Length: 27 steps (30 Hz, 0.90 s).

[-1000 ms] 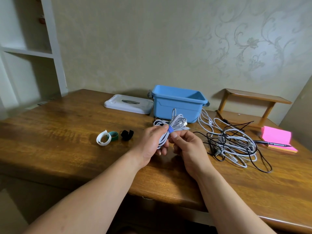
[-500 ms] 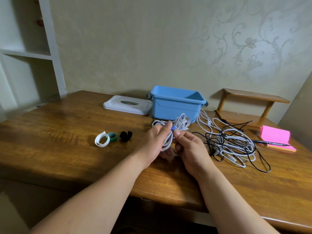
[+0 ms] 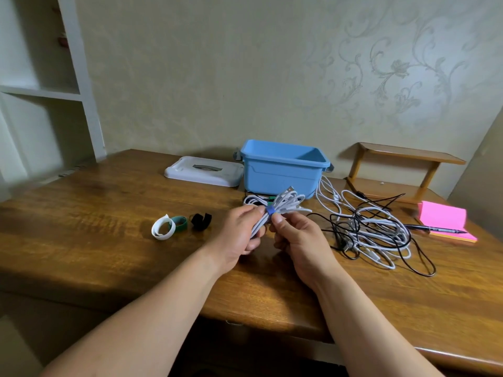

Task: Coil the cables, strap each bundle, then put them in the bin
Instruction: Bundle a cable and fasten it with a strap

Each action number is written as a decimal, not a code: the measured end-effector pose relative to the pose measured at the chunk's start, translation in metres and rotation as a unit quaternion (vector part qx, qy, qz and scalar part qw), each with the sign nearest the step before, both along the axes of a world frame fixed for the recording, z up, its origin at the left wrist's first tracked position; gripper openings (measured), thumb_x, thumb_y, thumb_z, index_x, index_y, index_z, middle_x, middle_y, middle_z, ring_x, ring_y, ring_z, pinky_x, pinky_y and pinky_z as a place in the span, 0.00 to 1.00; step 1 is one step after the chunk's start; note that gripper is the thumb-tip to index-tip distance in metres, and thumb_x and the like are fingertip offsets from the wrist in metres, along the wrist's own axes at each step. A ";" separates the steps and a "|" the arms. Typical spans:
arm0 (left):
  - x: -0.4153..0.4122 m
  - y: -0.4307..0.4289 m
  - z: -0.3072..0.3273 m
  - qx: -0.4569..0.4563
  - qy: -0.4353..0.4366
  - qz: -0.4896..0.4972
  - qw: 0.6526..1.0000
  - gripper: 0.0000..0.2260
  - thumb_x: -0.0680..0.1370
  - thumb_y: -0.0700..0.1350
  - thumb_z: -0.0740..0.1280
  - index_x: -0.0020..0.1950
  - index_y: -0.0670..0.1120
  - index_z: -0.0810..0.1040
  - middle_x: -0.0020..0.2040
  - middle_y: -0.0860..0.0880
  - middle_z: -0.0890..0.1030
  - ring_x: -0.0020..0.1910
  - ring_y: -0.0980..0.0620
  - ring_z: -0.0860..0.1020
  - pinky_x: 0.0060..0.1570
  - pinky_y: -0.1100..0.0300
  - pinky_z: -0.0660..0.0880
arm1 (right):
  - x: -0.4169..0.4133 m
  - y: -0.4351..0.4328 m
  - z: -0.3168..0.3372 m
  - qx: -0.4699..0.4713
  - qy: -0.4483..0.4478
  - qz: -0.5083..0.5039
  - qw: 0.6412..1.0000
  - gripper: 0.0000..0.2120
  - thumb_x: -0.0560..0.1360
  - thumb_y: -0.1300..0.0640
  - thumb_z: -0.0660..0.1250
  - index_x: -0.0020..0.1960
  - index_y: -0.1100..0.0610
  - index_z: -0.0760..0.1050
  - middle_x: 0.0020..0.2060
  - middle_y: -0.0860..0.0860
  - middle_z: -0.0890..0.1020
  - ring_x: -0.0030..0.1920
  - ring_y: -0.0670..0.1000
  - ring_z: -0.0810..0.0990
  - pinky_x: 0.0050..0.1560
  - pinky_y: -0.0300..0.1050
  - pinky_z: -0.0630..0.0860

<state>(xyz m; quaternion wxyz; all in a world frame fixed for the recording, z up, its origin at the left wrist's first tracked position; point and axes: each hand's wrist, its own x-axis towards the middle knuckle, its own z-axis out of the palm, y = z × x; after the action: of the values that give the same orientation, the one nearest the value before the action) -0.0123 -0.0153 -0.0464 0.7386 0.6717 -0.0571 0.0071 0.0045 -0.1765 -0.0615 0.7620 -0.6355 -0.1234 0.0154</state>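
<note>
My left hand [image 3: 241, 235] grips a coiled white cable bundle [image 3: 285, 204] above the table's middle. A blue strap [image 3: 270, 210] runs round the bundle's waist, and my right hand [image 3: 298, 238] pinches the bundle at that strap. The open blue bin [image 3: 283, 176] stands just behind the bundle. A tangle of white and black cables [image 3: 373, 229] lies loose on the table to the right. Another coiled white cable [image 3: 251, 200] lies on the table behind my left hand, partly hidden.
A white strap [image 3: 162, 227], a green strap [image 3: 180, 223] and a black strap [image 3: 201, 221] lie left of my hands. The bin's white lid [image 3: 204, 171] lies flat left of the bin. A small wooden shelf [image 3: 394, 170], pink sticky notes [image 3: 443, 220] and a pen [image 3: 432, 228] sit at right.
Both hands with the bundle have shifted slightly up and toward the bin; my fingers have worked around the blue strap. The loose cables and straps have not moved.
</note>
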 end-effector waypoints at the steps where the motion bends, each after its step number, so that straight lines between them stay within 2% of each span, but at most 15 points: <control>1: 0.001 0.002 0.000 -0.008 0.009 -0.012 1.000 0.15 0.89 0.48 0.59 0.62 0.39 0.80 0.34 0.47 0.73 0.25 0.54 0.64 0.22 0.63 0.57 | 0.000 0.000 0.000 0.002 -0.001 0.008 1.000 0.09 0.83 0.58 0.70 0.56 0.64 0.83 0.39 0.52 0.81 0.35 0.47 0.73 0.38 0.41 0.73; 5: 0.001 -0.002 -0.001 0.002 0.013 -0.004 1.000 0.18 0.89 0.52 0.60 0.62 0.38 0.79 0.33 0.47 0.74 0.25 0.52 0.68 0.22 0.61 0.62 | 0.001 0.000 0.000 0.006 -0.001 -0.005 1.000 0.08 0.83 0.58 0.69 0.51 0.62 0.84 0.37 0.51 0.81 0.34 0.46 0.73 0.38 0.41 0.72; 8: -0.003 -0.008 -0.003 0.076 -0.052 0.031 0.995 0.18 0.87 0.57 0.63 0.60 0.42 0.77 0.38 0.47 0.78 0.31 0.49 0.75 0.27 0.59 0.70 | 0.006 0.000 -0.003 0.019 0.001 -0.050 0.999 0.09 0.83 0.59 0.70 0.52 0.64 0.84 0.38 0.54 0.80 0.34 0.47 0.72 0.39 0.43 0.71; 10: -0.006 -0.010 -0.003 0.121 -0.081 0.043 0.988 0.14 0.87 0.54 0.64 0.58 0.43 0.77 0.39 0.46 0.77 0.32 0.50 0.74 0.27 0.60 0.70 | 0.007 -0.001 -0.006 0.023 -0.001 -0.055 0.998 0.09 0.82 0.58 0.71 0.52 0.65 0.84 0.38 0.54 0.80 0.34 0.47 0.72 0.39 0.44 0.71; 12: -0.005 -0.009 -0.002 0.092 -0.062 0.035 0.993 0.13 0.88 0.50 0.62 0.59 0.40 0.77 0.38 0.45 0.76 0.28 0.53 0.72 0.25 0.63 0.66 | 0.007 -0.002 -0.007 0.019 -0.007 -0.049 0.999 0.11 0.82 0.57 0.72 0.53 0.66 0.84 0.38 0.54 0.80 0.35 0.48 0.72 0.39 0.44 0.71; 14: -0.004 -0.005 0.001 0.025 -0.022 -0.001 0.999 0.15 0.89 0.48 0.60 0.62 0.36 0.77 0.35 0.46 0.74 0.25 0.55 0.68 0.23 0.64 0.61 | 0.006 -0.003 -0.008 0.015 -0.016 -0.035 0.999 0.16 0.79 0.53 0.73 0.54 0.68 0.83 0.39 0.54 0.80 0.36 0.48 0.72 0.40 0.44 0.72; 16: -0.003 0.000 0.004 -0.026 0.015 -0.044 0.999 0.16 0.89 0.49 0.59 0.63 0.37 0.77 0.33 0.48 0.72 0.25 0.54 0.64 0.25 0.63 0.55 | 0.004 -0.002 -0.005 0.007 -0.023 -0.004 1.000 0.17 0.77 0.49 0.73 0.53 0.63 0.85 0.40 0.53 0.80 0.37 0.48 0.72 0.41 0.45 0.71; 18: -0.003 0.004 0.005 -0.065 0.039 -0.078 0.994 0.16 0.89 0.51 0.59 0.62 0.39 0.78 0.32 0.48 0.71 0.25 0.53 0.64 0.25 0.60 0.55 | 0.003 -0.003 -0.002 0.002 -0.020 0.022 1.000 0.15 0.78 0.47 0.72 0.54 0.59 0.86 0.43 0.52 0.81 0.39 0.48 0.71 0.44 0.45 0.70; 20: -0.004 0.002 0.005 -0.057 0.036 -0.083 0.994 0.17 0.89 0.52 0.59 0.58 0.41 0.80 0.32 0.46 0.73 0.24 0.52 0.68 0.25 0.59 0.59 | 0.004 -0.003 0.000 0.016 -0.005 0.033 0.999 0.17 0.79 0.47 0.73 0.54 0.61 0.84 0.45 0.57 0.80 0.41 0.53 0.71 0.46 0.48 0.70; 23: -0.005 -0.007 0.005 0.000 -0.005 -0.038 0.999 0.22 0.87 0.59 0.60 0.58 0.42 0.81 0.37 0.43 0.82 0.30 0.47 0.78 0.27 0.58 0.70 | 0.007 -0.001 -0.002 0.088 0.012 0.027 0.996 0.18 0.77 0.48 0.77 0.50 0.63 0.79 0.41 0.64 0.76 0.40 0.62 0.69 0.47 0.59 0.69; 25: -0.006 -0.011 0.002 0.025 -0.029 -0.013 0.999 0.19 0.86 0.60 0.61 0.61 0.45 0.80 0.42 0.45 0.84 0.36 0.47 0.82 0.29 0.58 0.75 | 0.007 -0.001 0.000 0.086 0.018 -0.026 0.996 0.18 0.71 0.47 0.81 0.42 0.58 0.77 0.34 0.59 0.75 0.36 0.59 0.67 0.42 0.56 0.66; 27: -0.006 -0.013 -0.001 0.055 -0.041 -0.004 0.998 0.15 0.88 0.55 0.62 0.59 0.45 0.80 0.41 0.46 0.82 0.35 0.47 0.80 0.28 0.58 0.74 | 0.006 -0.002 0.000 0.070 0.012 -0.053 0.996 0.16 0.70 0.47 0.80 0.39 0.55 0.75 0.29 0.52 0.75 0.32 0.53 0.68 0.39 0.49 0.65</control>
<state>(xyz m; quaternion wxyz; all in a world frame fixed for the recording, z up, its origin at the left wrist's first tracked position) -0.0180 -0.0279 -0.0476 0.6973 0.7104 -0.0904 0.0286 0.0108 -0.1781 -0.0618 0.8061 -0.5857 -0.0811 -0.0259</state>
